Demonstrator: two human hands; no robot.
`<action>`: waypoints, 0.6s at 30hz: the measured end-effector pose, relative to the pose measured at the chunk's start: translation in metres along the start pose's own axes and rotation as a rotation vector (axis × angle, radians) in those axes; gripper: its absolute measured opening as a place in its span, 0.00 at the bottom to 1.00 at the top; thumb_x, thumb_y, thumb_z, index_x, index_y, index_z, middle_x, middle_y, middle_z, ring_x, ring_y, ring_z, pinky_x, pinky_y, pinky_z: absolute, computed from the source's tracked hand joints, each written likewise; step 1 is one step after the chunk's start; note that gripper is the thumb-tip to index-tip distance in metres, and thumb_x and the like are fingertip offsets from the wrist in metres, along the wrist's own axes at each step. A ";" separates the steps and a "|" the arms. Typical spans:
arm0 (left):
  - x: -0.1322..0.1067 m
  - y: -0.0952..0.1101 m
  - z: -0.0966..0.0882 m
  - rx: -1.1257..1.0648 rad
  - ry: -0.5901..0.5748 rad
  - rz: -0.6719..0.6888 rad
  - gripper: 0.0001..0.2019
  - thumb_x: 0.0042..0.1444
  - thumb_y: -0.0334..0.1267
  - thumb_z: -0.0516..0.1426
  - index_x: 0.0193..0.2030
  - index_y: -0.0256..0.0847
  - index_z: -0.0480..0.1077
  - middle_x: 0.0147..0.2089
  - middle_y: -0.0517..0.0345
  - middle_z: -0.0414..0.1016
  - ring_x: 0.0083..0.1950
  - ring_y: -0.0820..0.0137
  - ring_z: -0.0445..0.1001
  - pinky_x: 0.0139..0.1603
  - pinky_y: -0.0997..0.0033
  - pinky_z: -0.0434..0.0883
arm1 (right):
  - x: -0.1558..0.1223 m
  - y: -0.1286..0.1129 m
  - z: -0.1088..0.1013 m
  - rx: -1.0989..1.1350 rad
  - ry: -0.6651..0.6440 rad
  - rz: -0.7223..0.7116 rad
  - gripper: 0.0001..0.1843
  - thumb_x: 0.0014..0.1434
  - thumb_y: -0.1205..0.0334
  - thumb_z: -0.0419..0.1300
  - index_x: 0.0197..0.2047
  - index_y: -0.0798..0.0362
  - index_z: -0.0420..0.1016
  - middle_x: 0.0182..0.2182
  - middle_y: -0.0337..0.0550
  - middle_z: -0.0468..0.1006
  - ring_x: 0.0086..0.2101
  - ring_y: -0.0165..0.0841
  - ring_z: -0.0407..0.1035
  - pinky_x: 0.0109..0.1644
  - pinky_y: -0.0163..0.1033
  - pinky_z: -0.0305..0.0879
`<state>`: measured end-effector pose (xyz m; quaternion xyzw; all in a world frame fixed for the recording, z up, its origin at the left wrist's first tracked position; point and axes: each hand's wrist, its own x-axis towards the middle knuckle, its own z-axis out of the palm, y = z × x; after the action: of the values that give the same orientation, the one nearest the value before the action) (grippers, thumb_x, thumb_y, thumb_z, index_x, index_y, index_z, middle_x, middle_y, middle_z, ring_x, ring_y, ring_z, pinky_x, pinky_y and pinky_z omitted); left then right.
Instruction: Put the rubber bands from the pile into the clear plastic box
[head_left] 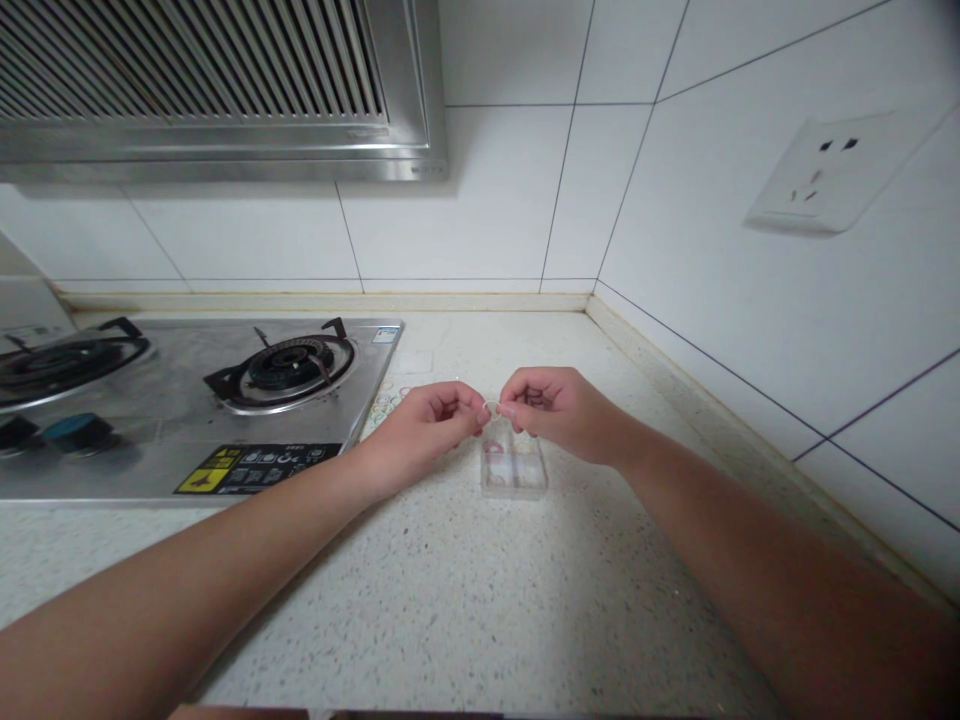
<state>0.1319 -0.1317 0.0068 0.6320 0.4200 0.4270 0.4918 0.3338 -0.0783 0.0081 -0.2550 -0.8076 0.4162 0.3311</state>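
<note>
Between the fingertips of both hands is a small pale rubber band [492,404], thin and loop-like. My left hand [444,412] pinches its left side with thumb and fingers. From the other side, my right hand [546,400] pinches it too. Just below the hands stands a clear plastic compartment box [514,490] on the counter. A reddish loop [493,449] shows in its left part; its far end is partly hidden by my hands. Several loose coloured rubber bands [385,402] lie beyond my left hand, beside the stove.
A gas stove [161,440] with two burners fills the left of the counter [420,610]. Overhead at upper left hangs a steel range hood [262,160]. Tiled walls meet at the back right corner, with a power socket [832,170] on the right wall.
</note>
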 end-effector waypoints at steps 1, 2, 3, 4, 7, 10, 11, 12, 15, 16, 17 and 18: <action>0.000 0.000 0.000 -0.002 0.000 -0.001 0.12 0.55 0.44 0.61 0.33 0.36 0.68 0.25 0.64 0.62 0.23 0.80 0.56 0.25 0.76 0.53 | 0.000 0.000 0.000 0.002 0.000 0.001 0.10 0.60 0.57 0.61 0.34 0.57 0.74 0.24 0.38 0.70 0.26 0.27 0.61 0.28 0.34 0.56; 0.000 0.000 0.000 -0.002 -0.002 -0.001 0.12 0.55 0.44 0.61 0.33 0.36 0.68 0.25 0.64 0.62 0.24 0.80 0.56 0.25 0.76 0.53 | 0.000 0.001 0.000 0.002 -0.001 0.003 0.10 0.60 0.57 0.61 0.34 0.56 0.74 0.24 0.38 0.70 0.26 0.27 0.61 0.28 0.34 0.56; 0.000 0.000 0.000 0.000 -0.006 0.000 0.12 0.55 0.44 0.61 0.33 0.36 0.69 0.25 0.64 0.63 0.24 0.80 0.56 0.25 0.76 0.53 | 0.000 0.001 0.000 0.001 -0.002 0.005 0.10 0.60 0.57 0.61 0.34 0.56 0.75 0.24 0.38 0.70 0.26 0.27 0.61 0.28 0.34 0.56; 0.000 0.000 0.000 0.003 -0.009 0.002 0.12 0.55 0.44 0.60 0.33 0.36 0.69 0.25 0.64 0.63 0.24 0.80 0.56 0.25 0.76 0.54 | 0.000 0.001 0.001 -0.001 -0.001 0.006 0.11 0.60 0.56 0.61 0.34 0.56 0.75 0.23 0.38 0.69 0.26 0.27 0.60 0.28 0.34 0.55; 0.000 0.000 -0.001 0.013 -0.011 0.009 0.12 0.55 0.44 0.60 0.33 0.36 0.69 0.25 0.64 0.63 0.24 0.79 0.56 0.25 0.76 0.54 | 0.000 0.000 0.001 -0.002 0.001 0.009 0.10 0.60 0.57 0.61 0.34 0.56 0.74 0.24 0.38 0.69 0.26 0.27 0.60 0.28 0.34 0.55; 0.000 0.001 0.000 0.005 -0.015 0.010 0.11 0.55 0.43 0.60 0.33 0.36 0.69 0.25 0.64 0.63 0.24 0.79 0.55 0.25 0.76 0.53 | 0.000 -0.002 0.002 0.005 -0.001 0.015 0.09 0.59 0.58 0.62 0.34 0.57 0.74 0.24 0.38 0.70 0.26 0.26 0.61 0.28 0.34 0.56; 0.000 0.001 0.000 0.000 -0.019 0.009 0.11 0.55 0.43 0.60 0.33 0.36 0.69 0.24 0.64 0.62 0.23 0.79 0.55 0.25 0.76 0.53 | 0.000 -0.002 0.002 0.003 -0.002 0.018 0.09 0.59 0.58 0.61 0.34 0.57 0.74 0.24 0.38 0.70 0.26 0.26 0.61 0.28 0.34 0.56; 0.000 0.001 0.000 -0.002 -0.023 0.007 0.11 0.55 0.43 0.60 0.33 0.36 0.68 0.24 0.64 0.62 0.23 0.79 0.54 0.25 0.76 0.53 | 0.000 -0.002 0.003 -0.001 -0.004 0.020 0.09 0.59 0.59 0.61 0.34 0.57 0.74 0.24 0.38 0.70 0.26 0.26 0.61 0.28 0.34 0.56; -0.001 0.001 0.001 -0.004 -0.025 0.006 0.10 0.55 0.42 0.60 0.33 0.36 0.69 0.23 0.65 0.60 0.23 0.79 0.54 0.25 0.76 0.53 | 0.000 -0.002 0.003 -0.008 -0.004 0.021 0.09 0.59 0.58 0.61 0.34 0.57 0.75 0.24 0.38 0.70 0.26 0.26 0.61 0.28 0.34 0.56; -0.001 0.001 0.001 -0.003 -0.023 0.007 0.10 0.55 0.42 0.60 0.33 0.36 0.69 0.23 0.66 0.60 0.23 0.79 0.54 0.25 0.76 0.53 | 0.000 -0.002 0.003 -0.010 -0.003 0.022 0.09 0.59 0.58 0.61 0.34 0.57 0.74 0.24 0.38 0.70 0.26 0.26 0.61 0.28 0.34 0.56; -0.001 0.001 0.001 -0.001 -0.022 0.009 0.10 0.55 0.42 0.60 0.34 0.36 0.69 0.23 0.66 0.60 0.23 0.79 0.54 0.25 0.76 0.53 | 0.000 -0.002 0.003 -0.014 -0.003 0.022 0.09 0.59 0.58 0.61 0.34 0.57 0.74 0.24 0.38 0.70 0.26 0.27 0.61 0.28 0.34 0.56; -0.001 0.001 0.001 0.002 -0.022 0.011 0.10 0.55 0.42 0.59 0.34 0.36 0.69 0.23 0.66 0.60 0.23 0.79 0.53 0.25 0.76 0.53 | 0.000 -0.002 0.003 -0.018 -0.001 0.020 0.09 0.59 0.59 0.61 0.34 0.57 0.74 0.24 0.38 0.70 0.26 0.27 0.61 0.28 0.34 0.56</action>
<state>0.1325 -0.1329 0.0071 0.6394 0.4116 0.4221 0.4935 0.3310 -0.0807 0.0081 -0.2657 -0.8090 0.4121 0.3242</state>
